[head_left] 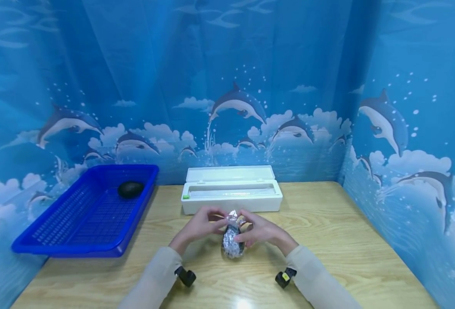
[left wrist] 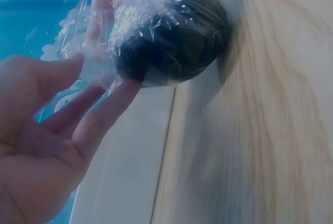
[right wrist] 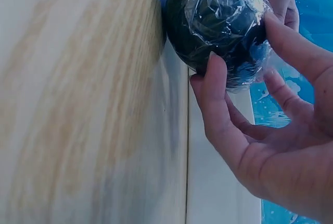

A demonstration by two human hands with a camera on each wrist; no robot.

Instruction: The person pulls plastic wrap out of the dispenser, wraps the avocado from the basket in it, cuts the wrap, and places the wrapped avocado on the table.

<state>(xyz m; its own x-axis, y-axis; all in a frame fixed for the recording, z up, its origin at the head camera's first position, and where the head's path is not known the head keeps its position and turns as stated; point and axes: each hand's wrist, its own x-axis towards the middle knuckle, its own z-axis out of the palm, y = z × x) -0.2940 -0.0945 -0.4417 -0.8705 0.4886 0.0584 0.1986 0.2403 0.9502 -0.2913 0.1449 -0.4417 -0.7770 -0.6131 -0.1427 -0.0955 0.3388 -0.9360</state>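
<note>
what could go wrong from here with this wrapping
The gathered film end might come loose if the left hand lets go, as no tie shows on it. The rounded, film-wrapped dark object could slip from the right hand. The white box just beyond the hands might get bumped.

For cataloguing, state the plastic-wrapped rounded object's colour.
Wrapped object: nearly black, clearest in right wrist view.

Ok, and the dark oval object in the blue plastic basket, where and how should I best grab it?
Probably across the middle of the dark oval object, from above, holding opposite sides: it looks rounded, with no handle showing. It lies inside the blue plastic basket, near the far right corner, so the walls could hamper a sideways reach. The left hand is nearer.
</note>
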